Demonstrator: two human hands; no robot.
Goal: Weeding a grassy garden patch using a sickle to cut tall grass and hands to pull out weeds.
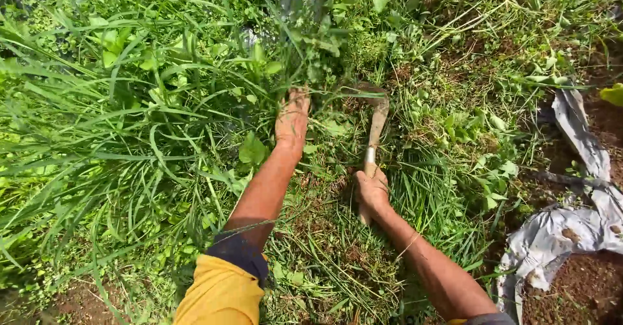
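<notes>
Yellow sleeve (220, 296) lies nearest the camera, at six o'clock. From it the left hand (292, 120) reaches toward twelve o'clock, fingers closed into a clump of tall grass (162, 98). At five o'clock from it, the right hand (372, 190) is clamped on the handle of a sickle (375, 127), long axis running toward twelve, its curved blade just beside the gripped stems. Grey plastic sheet (571, 227) lies at three o'clock.
</notes>
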